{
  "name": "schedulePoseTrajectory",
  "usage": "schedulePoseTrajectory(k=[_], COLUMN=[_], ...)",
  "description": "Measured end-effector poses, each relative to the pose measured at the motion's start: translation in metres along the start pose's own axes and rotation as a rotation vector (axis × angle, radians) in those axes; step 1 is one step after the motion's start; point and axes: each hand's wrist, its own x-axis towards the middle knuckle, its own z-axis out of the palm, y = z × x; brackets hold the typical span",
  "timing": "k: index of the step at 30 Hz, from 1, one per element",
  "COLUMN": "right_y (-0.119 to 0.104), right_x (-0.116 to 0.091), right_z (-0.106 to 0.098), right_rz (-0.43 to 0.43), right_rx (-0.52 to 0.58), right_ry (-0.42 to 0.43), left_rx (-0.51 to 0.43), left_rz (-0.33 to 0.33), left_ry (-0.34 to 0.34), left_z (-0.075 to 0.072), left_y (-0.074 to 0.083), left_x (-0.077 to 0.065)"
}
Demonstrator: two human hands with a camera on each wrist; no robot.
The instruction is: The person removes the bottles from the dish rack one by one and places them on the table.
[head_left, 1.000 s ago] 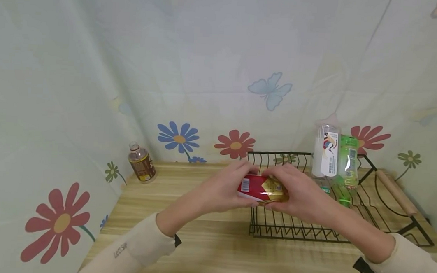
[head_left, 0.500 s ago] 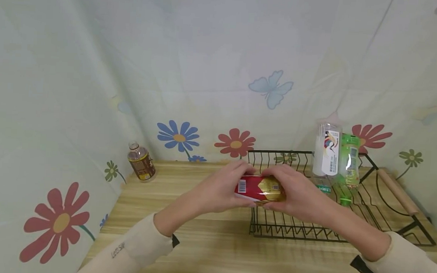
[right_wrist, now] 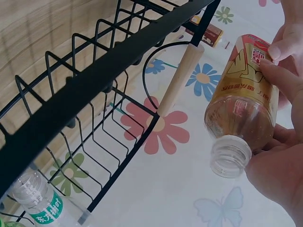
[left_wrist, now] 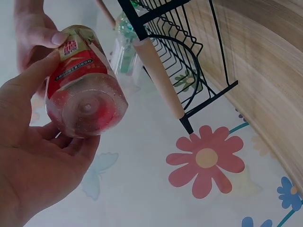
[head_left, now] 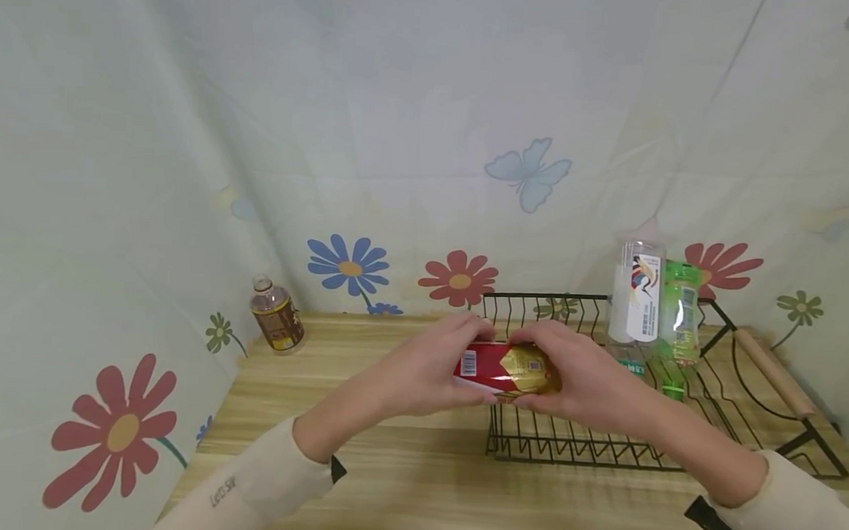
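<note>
Wood-grain tabletop (head_left: 384, 487): brown-labelled bottle (head_left: 277, 321) standing back left, black wire rack (head_left: 587, 465) right.

Held bottle (right_wrist: 241, 118) was clear, its label (head_left: 498, 366) red and gold. Rack (head_left: 580, 464) was black, handle (head_left: 773, 373) pale tan. Racked bottle (head_left: 681, 314) was green; tall bottle (head_left: 642, 299) was clear, white-labelled. Far-left bottle (head_left: 276, 319) was brown-and-yellow labelled. Table (head_left: 399, 480) was streaked yellow-brown; left sleeve (head_left: 262, 477) cream, dark lettering. Backdrop (head_left: 404, 96) was whitish, printed with red, blue and green flowers (head_left: 458, 281) plus a pale blue butterfly (head_left: 530, 174).
</note>
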Motion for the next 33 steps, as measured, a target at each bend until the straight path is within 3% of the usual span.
schedulePoseTrajectory(k=[13, 22, 33], right_y=[-0.006, -0.009, -0.018], right_x=[0.004, 0.004, -0.008], right_z=[0.006, 0.003, -0.023], right_rz=[0.001, 0.009, -0.084], right_rx=[-0.012, -0.095, -0.108], right_ry=[0.012, 0.051, 0.213], left_rx=[0.072, 0.13, -0.003], left_rz=[0.001, -0.004, -0.105], left_ry=[-0.001, 0.032, 0.135], left_z=[0.003, 0.003, -0.006], left_y=[0.0, -0.006, -0.034], left_x=[0.0, -0.002, -0.008])
